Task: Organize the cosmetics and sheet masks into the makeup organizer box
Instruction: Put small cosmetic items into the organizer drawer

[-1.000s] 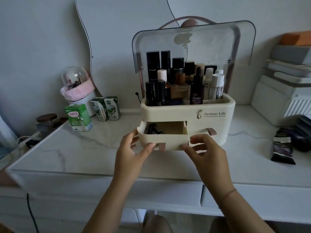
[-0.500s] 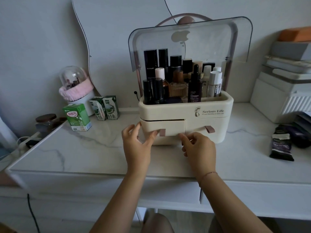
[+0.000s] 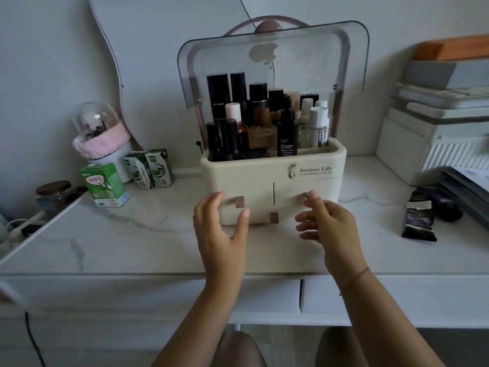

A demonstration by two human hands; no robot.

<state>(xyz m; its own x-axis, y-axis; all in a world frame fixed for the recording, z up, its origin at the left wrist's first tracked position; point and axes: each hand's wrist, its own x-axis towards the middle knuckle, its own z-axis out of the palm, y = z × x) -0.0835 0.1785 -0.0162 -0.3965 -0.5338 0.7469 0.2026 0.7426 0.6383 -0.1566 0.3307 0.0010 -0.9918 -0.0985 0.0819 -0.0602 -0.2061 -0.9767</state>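
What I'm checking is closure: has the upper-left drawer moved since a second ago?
Yes: the upper-left drawer slid back into the organizer box, now flush.

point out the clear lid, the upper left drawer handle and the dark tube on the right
clear lid (image 3: 304,64): head view, middle of raised panel
upper left drawer handle (image 3: 239,202): head view, brown tab face
dark tube (image 3: 419,219): head view, middle of body

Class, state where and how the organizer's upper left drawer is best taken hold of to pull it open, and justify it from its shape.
Pinch the small brown tab on the upper left drawer, coming straight from the front. The drawer face looks flat and flush with the cream organizer, so that protruding tab is probably the only purchase. The left hand hovers nearest.
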